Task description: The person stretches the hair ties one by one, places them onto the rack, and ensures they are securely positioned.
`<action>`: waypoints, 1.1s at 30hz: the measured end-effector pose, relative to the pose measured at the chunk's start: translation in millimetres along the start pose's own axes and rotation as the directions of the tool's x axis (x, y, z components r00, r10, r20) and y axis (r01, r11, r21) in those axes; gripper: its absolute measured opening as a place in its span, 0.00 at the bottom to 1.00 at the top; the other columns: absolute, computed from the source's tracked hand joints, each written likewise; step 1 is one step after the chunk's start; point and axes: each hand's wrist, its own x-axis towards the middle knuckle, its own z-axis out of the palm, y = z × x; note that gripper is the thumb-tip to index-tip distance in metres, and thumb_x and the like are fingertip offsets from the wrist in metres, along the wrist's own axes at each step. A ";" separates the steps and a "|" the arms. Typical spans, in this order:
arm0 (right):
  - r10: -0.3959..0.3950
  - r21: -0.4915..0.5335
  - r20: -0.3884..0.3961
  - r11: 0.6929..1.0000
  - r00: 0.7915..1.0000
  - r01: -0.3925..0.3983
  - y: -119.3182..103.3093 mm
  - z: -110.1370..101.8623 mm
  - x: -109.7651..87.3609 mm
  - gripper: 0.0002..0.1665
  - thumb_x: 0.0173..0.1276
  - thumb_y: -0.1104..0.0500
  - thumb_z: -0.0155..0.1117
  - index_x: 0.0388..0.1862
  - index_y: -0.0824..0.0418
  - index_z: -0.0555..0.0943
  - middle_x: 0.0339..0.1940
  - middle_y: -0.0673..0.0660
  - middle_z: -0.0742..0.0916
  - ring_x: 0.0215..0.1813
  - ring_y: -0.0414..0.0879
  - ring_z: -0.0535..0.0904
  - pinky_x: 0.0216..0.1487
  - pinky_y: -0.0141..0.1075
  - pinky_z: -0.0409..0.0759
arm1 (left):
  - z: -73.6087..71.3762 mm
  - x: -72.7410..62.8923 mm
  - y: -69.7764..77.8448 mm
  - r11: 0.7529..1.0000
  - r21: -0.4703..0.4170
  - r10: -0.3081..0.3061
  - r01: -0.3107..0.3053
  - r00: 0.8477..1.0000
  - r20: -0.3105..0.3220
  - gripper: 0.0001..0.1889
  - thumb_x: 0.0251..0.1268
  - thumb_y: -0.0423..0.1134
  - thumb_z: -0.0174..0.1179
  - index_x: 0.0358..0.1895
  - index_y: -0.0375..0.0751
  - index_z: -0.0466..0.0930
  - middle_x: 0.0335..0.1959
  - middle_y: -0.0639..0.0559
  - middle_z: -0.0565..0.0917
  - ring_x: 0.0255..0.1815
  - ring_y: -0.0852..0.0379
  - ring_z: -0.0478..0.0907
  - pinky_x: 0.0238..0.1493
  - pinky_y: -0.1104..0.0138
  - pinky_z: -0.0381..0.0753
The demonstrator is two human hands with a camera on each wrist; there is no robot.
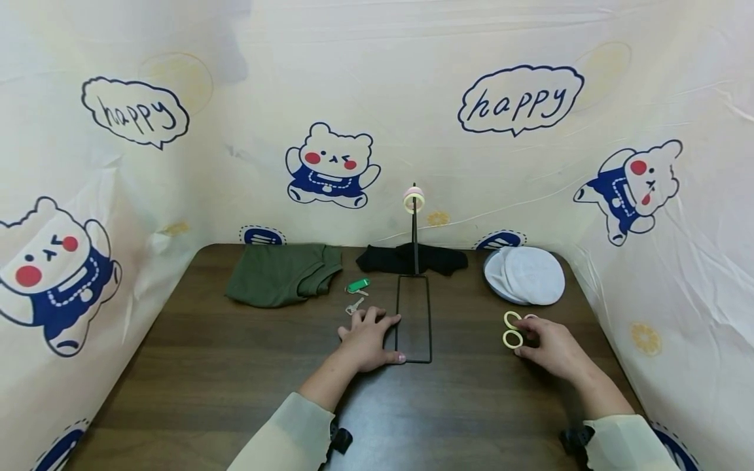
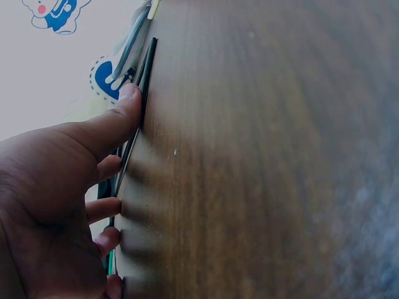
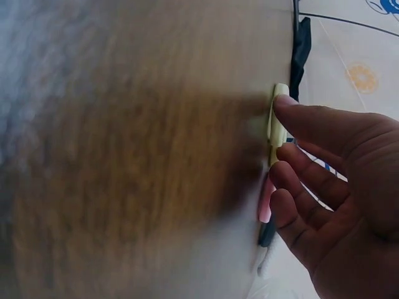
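Observation:
A black wire stand [image 1: 430,320] has a flat rectangular base, an upright at the back and rings [image 1: 414,200] hung near its top, the front one pale yellow. My left hand [image 1: 368,341] rests at the left side of the base, fingers spread, thumb touching its near left corner. At the right, my right hand [image 1: 550,347] pinches the nearer pale yellow ring [image 1: 505,343] between thumb and fingers. Another yellow ring [image 1: 508,320] lies just behind it. A pink ring [image 3: 266,202] is partly hidden by the fingers.
Behind the left hand lie a key [image 1: 355,306] and a green tag [image 1: 357,285]. Along the back are folded green cloth [image 1: 283,275], black cloth [image 1: 377,259] and a round white cloth item [image 1: 533,275]. Printed sheeting [image 1: 406,98] walls the table's back and sides.

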 end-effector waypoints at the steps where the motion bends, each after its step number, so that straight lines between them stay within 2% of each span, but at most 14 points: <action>1: 0.003 0.000 0.003 1.000 1.000 -0.003 0.7 0.7 0.5 0.25 0.52 0.63 0.84 0.50 0.63 0.87 0.38 0.51 0.86 0.40 0.48 0.82 0.43 0.45 0.79 | 0.1 -0.1 0.0 1.000 0.000 -0.001 0.001 1.000 0.000 0.46 0.56 0.69 0.71 0.79 0.70 0.65 0.80 0.51 0.59 0.77 0.38 0.51 0.54 0.38 0.61; 11: 0.019 0.001 0.038 1.000 0.999 -0.019 0.9 3.2 5.4 0.17 0.56 0.66 0.80 0.45 0.62 0.86 0.34 0.46 0.86 0.36 0.42 0.82 0.40 0.39 0.80 | 0.8 -0.7 -0.4 1.000 -0.004 0.001 -0.001 1.000 -0.004 0.46 0.55 0.69 0.71 0.79 0.69 0.65 0.80 0.51 0.59 0.76 0.38 0.51 0.53 0.39 0.61; 16: 0.003 -0.002 0.027 1.000 1.000 -0.003 -1.6 2.1 6.9 0.15 0.59 0.67 0.78 0.45 0.62 0.86 0.35 0.46 0.86 0.37 0.42 0.83 0.40 0.39 0.81 | 0.4 0.1 -0.9 1.000 -0.003 0.005 -0.005 1.000 -0.003 0.46 0.55 0.70 0.71 0.79 0.69 0.65 0.80 0.51 0.59 0.76 0.37 0.52 0.53 0.39 0.61; 24: -0.071 0.013 -0.026 0.997 0.997 0.071 -18.8 -3.5 9.8 0.14 0.62 0.66 0.78 0.47 0.60 0.87 0.42 0.50 0.89 0.43 0.44 0.86 0.46 0.45 0.84 | 1.0 0.5 -2.6 1.000 0.006 0.005 -0.005 1.000 -0.011 0.46 0.55 0.70 0.70 0.79 0.70 0.65 0.79 0.51 0.60 0.75 0.38 0.52 0.51 0.40 0.61; 29: -0.119 0.047 -0.055 0.992 0.991 0.121 -35.6 -9.1 14.0 0.16 0.63 0.69 0.76 0.49 0.59 0.87 0.42 0.49 0.89 0.42 0.43 0.85 0.45 0.45 0.84 | 1.1 0.1 -2.2 1.000 -0.001 0.007 -0.007 1.000 -0.010 0.46 0.55 0.70 0.71 0.79 0.70 0.65 0.79 0.51 0.60 0.75 0.38 0.52 0.51 0.41 0.61; 33: -0.182 0.039 -0.109 0.982 0.977 0.187 -50.1 -14.0 18.3 0.16 0.62 0.69 0.77 0.48 0.58 0.88 0.41 0.47 0.89 0.41 0.42 0.85 0.43 0.44 0.85 | -0.9 -0.8 -0.3 1.000 -0.014 0.010 -0.010 1.000 -0.003 0.46 0.56 0.69 0.71 0.79 0.69 0.65 0.79 0.50 0.60 0.76 0.37 0.52 0.51 0.40 0.61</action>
